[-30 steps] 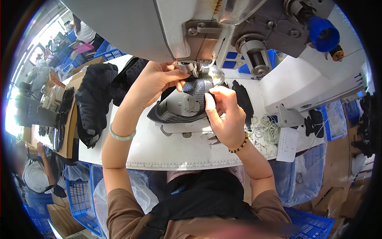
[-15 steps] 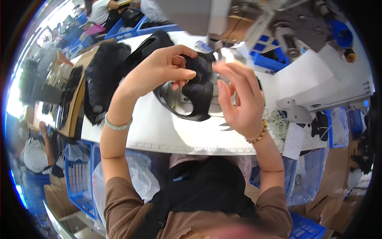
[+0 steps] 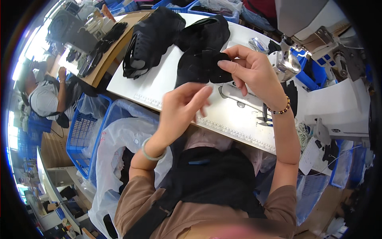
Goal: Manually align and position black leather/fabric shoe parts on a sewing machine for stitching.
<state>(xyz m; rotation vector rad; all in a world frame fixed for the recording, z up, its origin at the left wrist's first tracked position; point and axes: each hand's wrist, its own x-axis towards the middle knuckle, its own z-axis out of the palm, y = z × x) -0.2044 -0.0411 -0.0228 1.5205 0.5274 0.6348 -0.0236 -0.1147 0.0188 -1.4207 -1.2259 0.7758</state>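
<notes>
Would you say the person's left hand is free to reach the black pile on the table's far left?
Probably yes. The left hand looks open and holds nothing, while the right hand holds the black fabric piece. Only bare white table lies between it and the black pile.

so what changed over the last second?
The black fabric piece came out from under the sewing machine head and moved left, now held up over the white table. The right hand keeps pinching it; the left hand has let go and hangs open just below. The view also swung left. The pile of black pieces stayed on the table.
</notes>
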